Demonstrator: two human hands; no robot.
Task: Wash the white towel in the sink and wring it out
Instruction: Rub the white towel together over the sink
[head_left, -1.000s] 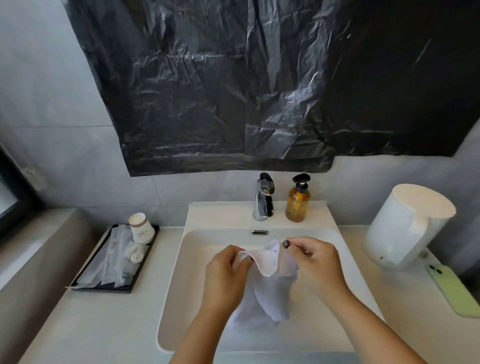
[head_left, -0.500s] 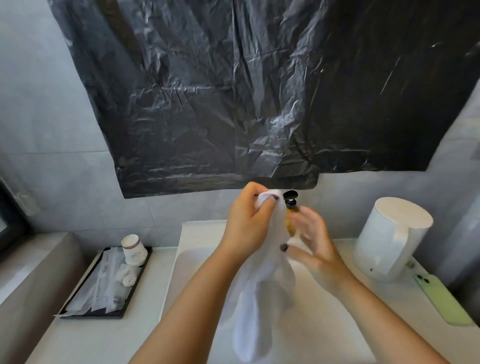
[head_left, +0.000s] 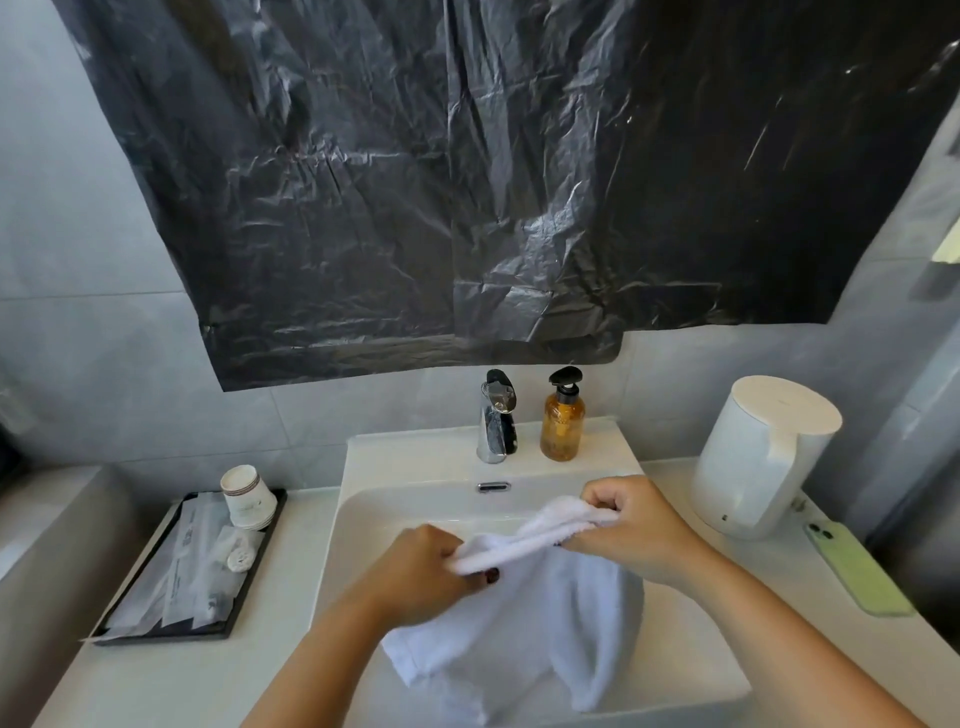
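Both hands held the white towel (head_left: 540, 597) over the sink (head_left: 358, 525): the left hand (head_left: 423, 571) pinched one end of its top edge, the right hand (head_left: 631, 525) gripped the other end, fingers curled round the bunched cloth. Below them the rest hung into the basin. No water ran from the faucet (head_left: 497, 415) beyond the right hand, so washing seemed barely begun; the next move probably called for freeing one hand to open it.

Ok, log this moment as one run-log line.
left hand: grips towel edge | right hand: grips towel edge | towel: stretched between hands, hanging over sink | tap: no water visible
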